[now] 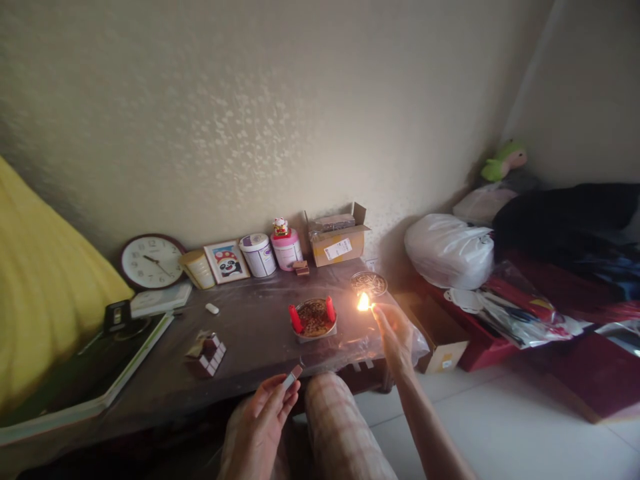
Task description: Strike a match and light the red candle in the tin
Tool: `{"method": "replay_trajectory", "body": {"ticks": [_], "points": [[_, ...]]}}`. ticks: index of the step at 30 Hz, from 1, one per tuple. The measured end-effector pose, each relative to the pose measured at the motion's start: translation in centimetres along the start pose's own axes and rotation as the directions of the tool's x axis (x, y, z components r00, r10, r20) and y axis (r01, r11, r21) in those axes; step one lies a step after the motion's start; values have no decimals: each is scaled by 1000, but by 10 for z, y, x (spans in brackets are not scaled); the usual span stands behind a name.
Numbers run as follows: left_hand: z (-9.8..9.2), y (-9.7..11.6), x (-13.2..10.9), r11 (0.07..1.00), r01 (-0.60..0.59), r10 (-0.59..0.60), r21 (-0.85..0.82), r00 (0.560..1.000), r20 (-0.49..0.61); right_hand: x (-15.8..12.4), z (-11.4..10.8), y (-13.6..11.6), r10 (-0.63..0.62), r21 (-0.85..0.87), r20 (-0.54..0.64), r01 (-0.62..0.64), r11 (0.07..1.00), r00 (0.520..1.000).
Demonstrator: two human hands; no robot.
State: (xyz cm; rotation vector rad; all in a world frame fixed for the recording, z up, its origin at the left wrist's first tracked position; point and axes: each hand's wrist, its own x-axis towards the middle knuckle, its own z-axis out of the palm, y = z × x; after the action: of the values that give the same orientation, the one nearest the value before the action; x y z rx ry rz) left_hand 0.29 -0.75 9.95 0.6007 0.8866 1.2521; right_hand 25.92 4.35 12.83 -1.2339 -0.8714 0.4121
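Between the fingertips of my right hand [395, 330] a lit match [372, 307] is pinched, its bright flame [363, 303] pointing left over the table's right part. My left hand [267, 413], low near my knees, is closed around a small matchbox [293, 377]. Ahead of it on the table sits a round dish [314, 319] with a dark brownish content. Two red candles [296, 319] stand in the dish at its left and right sides, with no flame visible on them. Behind the burning match lies a round tray [369, 283] holding small pale sticks.
Several small boxes [207, 355] are stacked at the table's left. Along the wall stand a clock [153, 261], a panda picture [228, 261], two canisters [258, 256] and an open cardboard box [340, 245]. Bags [450, 250] and boxes fill the right side.
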Motion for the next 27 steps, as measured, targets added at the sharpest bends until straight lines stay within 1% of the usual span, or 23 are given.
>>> {"method": "replay_trajectory", "body": {"ticks": [6,12,15,21,27], "points": [[6,4,-2,1000,1,1,13,996,-87,0,8,2,18,32,12,-19,999,1000],[1,2,1,1000,0,1,10,996,-93,2,15,7,25,79,35,-28,996,999],[2,3,0,1000,-1,5,31,993,-115,3,19,9,27,100,51,-32,994,998],[4,6,-3,1000,-3,5,17,995,-101,7,29,12,30,146,63,-39,988,998],[7,9,-3,999,-8,13,39,988,-152,11,40,13,34,196,110,-56,979,993]]}}
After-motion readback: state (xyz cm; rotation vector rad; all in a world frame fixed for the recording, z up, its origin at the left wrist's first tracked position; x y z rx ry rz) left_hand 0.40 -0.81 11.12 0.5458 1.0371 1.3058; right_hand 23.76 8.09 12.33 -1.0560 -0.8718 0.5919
